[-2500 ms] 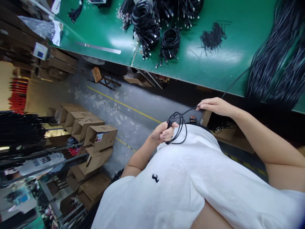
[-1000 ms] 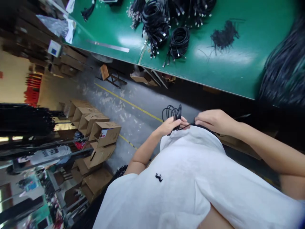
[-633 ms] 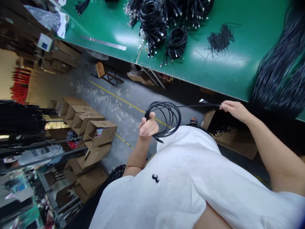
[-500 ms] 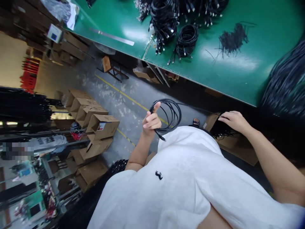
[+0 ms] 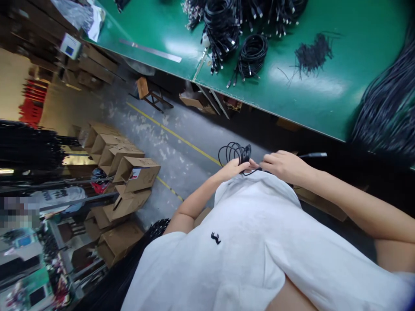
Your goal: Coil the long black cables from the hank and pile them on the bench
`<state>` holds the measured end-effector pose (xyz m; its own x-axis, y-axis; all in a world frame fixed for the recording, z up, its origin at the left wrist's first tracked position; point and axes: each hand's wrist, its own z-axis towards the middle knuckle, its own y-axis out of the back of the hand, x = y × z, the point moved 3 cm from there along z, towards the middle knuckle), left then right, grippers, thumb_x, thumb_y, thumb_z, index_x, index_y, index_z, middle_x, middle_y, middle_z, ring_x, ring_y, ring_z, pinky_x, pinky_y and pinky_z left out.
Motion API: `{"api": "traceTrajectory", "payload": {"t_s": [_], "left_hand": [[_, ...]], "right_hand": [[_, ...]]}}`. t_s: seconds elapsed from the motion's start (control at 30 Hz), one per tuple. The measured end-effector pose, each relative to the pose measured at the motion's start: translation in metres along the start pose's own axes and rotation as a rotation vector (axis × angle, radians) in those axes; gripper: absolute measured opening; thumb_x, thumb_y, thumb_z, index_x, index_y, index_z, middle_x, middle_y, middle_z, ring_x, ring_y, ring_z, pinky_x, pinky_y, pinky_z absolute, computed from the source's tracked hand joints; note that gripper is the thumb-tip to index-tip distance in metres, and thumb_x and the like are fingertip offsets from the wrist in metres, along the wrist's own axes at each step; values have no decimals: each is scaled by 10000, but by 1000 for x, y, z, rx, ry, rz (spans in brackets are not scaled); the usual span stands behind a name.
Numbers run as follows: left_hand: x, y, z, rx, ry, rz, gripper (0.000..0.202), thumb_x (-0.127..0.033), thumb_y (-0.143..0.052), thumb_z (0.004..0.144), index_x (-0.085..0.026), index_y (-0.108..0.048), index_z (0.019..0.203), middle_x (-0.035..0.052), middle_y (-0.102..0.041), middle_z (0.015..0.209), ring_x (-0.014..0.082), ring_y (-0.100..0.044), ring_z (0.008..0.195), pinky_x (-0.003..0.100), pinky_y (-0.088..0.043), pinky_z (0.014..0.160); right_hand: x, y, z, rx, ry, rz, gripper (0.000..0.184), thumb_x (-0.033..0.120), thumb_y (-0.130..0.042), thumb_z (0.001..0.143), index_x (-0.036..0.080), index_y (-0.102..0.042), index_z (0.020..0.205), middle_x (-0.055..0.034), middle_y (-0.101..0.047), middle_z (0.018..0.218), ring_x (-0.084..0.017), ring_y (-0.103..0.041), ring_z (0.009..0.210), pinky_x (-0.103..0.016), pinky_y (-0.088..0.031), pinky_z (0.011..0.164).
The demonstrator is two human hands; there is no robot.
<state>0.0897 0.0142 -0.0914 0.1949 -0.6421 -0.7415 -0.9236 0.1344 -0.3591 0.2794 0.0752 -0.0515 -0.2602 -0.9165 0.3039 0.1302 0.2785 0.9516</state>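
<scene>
My left hand is closed around a coil of black cable, held in front of my waist. Close beside it, my right hand pinches a stretch of the same cable. The cable's end, a plug with a metal tip, sticks out past my right hand. Part of the cable between the hands is hidden by my fingers. On the green table lie a finished-looking round coil, bigger bundles of black cables and a pile of short black ties.
A thick bunch of long black cables hangs over the table's right end. A metal ruler lies near the table edge. Open cardboard boxes line the floor at left, and a wooden stool stands by the table.
My left hand has turned and moved right with the coil. My right hand has come left to meet it, and the cable's plug end now shows beyond my right hand.
</scene>
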Motion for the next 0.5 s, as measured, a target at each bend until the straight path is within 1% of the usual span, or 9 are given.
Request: {"api": "traceTrajectory", "payload": {"t_s": [0.1, 0.17, 0.2, 0.27, 0.33, 0.37, 0.4, 0.47, 0.5], "left_hand": [[3, -14, -3, 200, 61, -11, 411, -466, -750, 774, -107, -689, 966, 65, -693, 798, 150, -653, 775, 320, -502, 861], [0, -19, -8, 299, 117, -84, 404, -469, -747, 774, -106, -681, 938, 1, -587, 653, 108, -563, 622, 305, -507, 763], [-2, -22, -10, 340, 148, -118, 390, -462, -750, 770, -109, -678, 920, -21, -531, 614, 94, -513, 576, 292, -499, 710], [-6, -28, -16, 430, 205, -142, 336, -424, -767, 756, -120, -679, 869, -26, -485, 589, 94, -461, 551, 274, -469, 622], [-13, -33, -23, 500, 245, -115, 265, -378, -779, 747, -140, -677, 808, -10, -485, 574, 109, -443, 541, 274, -438, 552], [-18, -34, -26, 506, 263, -99, 251, -369, -781, 747, -146, -669, 776, -11, -471, 555, 110, -427, 522, 270, -415, 513], [-22, -33, -28, 477, 268, -88, 255, -371, -779, 750, -147, -656, 754, -21, -444, 534, 102, -400, 495, 258, -384, 475], [-33, -25, -32, 338, 223, -93, 300, -397, -774, 759, -137, -625, 745, -57, -372, 507, 65, -327, 444, 215, -308, 422], [-37, -18, -34, 261, 174, -101, 327, -416, -771, 763, -130, -612, 757, -73, -345, 506, 45, -293, 429, 192, -271, 410]], "right_hand": [[-5, 6, 13, -22, -46, -21, 225, 188, -439, 951, 158, -646, 867, -91, -622, 863, -164, -556, 703, -314, -345, 682], [-3, 7, 15, -90, -82, -21, 232, 215, -429, 960, 144, -651, 972, -130, -645, 1008, -200, -598, 818, -340, -395, 765], [1, 7, 16, -134, -82, -17, 253, 211, -422, 962, 141, -641, 1066, -150, -639, 1116, -226, -609, 930, -370, -409, 845], [11, 8, 20, -190, 0, 19, 332, 185, -409, 960, 169, -587, 1240, -150, -586, 1303, -263, -552, 1170, -455, -356, 1020], [21, 7, 27, -155, 152, 113, 342, 182, -394, 966, 205, -584, 1249, -110, -609, 1295, -245, -531, 1223, -497, -290, 1101], [22, 7, 30, -120, 183, 176, 315, 189, -391, 966, 207, -611, 1190, -93, -652, 1212, -226, -570, 1159, -478, -313, 1093], [19, 7, 34, -91, 155, 242, 283, 206, -397, 962, 202, -636, 1114, -80, -686, 1104, -205, -610, 1055, -436, -369, 1047], [6, 7, 40, -70, -54, 382, 224, 267, -446, 935, 195, -651, 990, -56, -696, 902, -169, -625, 825, -326, -459, 852], [-3, 5, 41, -68, -187, 473, 206, 307, -481, 915, 197, -648, 960, -42, -687, 837, -156, -610, 746, -285, -457, 750]]}}
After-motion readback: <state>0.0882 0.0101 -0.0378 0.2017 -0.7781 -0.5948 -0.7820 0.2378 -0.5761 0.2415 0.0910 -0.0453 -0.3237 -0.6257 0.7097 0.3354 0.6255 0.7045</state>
